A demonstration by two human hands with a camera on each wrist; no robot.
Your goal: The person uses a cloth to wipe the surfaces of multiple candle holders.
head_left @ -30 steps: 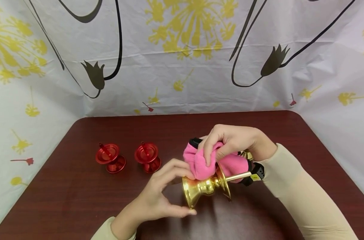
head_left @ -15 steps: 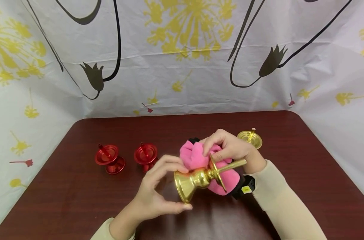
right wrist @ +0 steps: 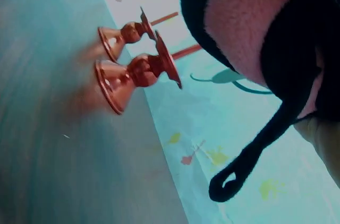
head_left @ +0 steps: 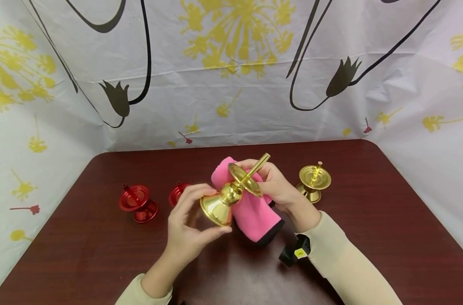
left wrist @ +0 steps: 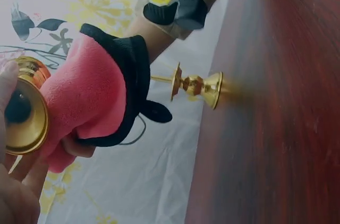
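A shiny gold oil lamp [head_left: 224, 199], with a flared base, a round dish and a thin stem, is held tilted above the table in the head view. My left hand [head_left: 185, 224] grips its base between thumb and fingers. Behind the lamp my right hand [head_left: 273, 184] holds a pink cloth [head_left: 254, 216] with black edging against the neck and dish. Some right fingers are hidden by cloth and dish. In the left wrist view the hollow underside of the lamp's base [left wrist: 40, 123] shows beside the cloth [left wrist: 87, 86].
Another gold lamp [head_left: 314, 180] stands upright on the dark red table [head_left: 82, 254], to the right. On the left stands a red lamp [head_left: 138, 201]; a second red lamp [head_left: 175, 195] is partly behind my left hand. A patterned white sheet [head_left: 201, 106] hangs around the table.
The held lamp has moved left and up, its stem now pointing more upward. The right hand and cloth moved left with it, uncovering the standing gold lamp.
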